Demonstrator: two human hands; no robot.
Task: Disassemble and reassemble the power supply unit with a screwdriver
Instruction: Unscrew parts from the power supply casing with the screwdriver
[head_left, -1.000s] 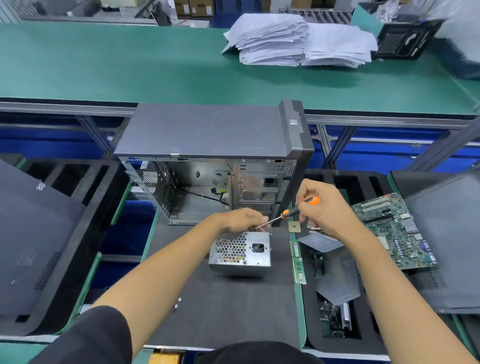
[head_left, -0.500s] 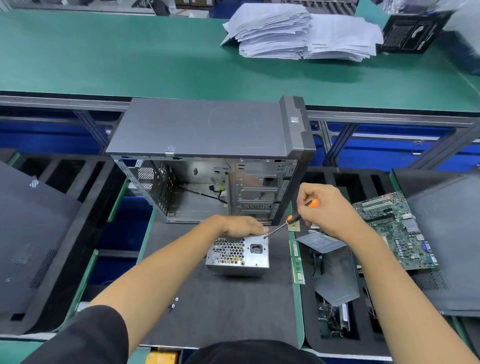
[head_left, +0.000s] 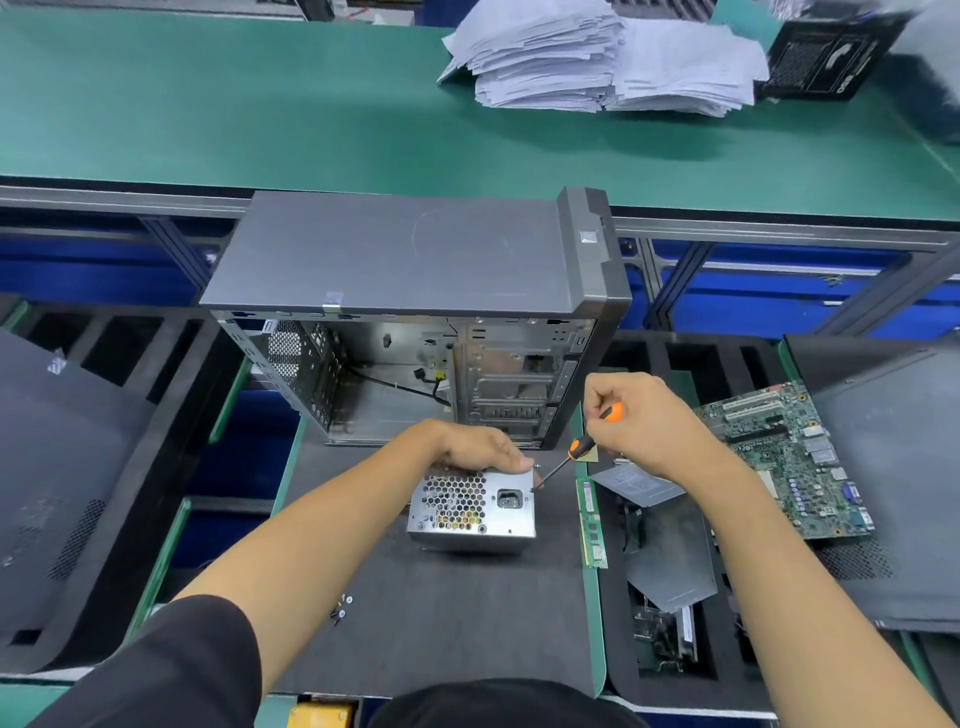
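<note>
The power supply (head_left: 471, 508) sits at frame centre on a dark mat (head_left: 441, 613). The left hand (head_left: 475, 448) grips its top edge, hiding it. The right hand (head_left: 641, 421) grasps the screwdriver (head_left: 576, 451), tip at the upper right corner; the screw is hard to make out. The open computer case (head_left: 415, 317) stands behind.

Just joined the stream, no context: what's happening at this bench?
A person is working on a power supply unit that sits on the dark mat in front of an opened computer case. The left hand grips the unit's top edge to steady it. The right hand holds an orange-handled screwdriver, its tip at a screw near the upper right corner of the unit's rear face. A few loose screws lie on the mat; a motherboard rests to the right.
</note>
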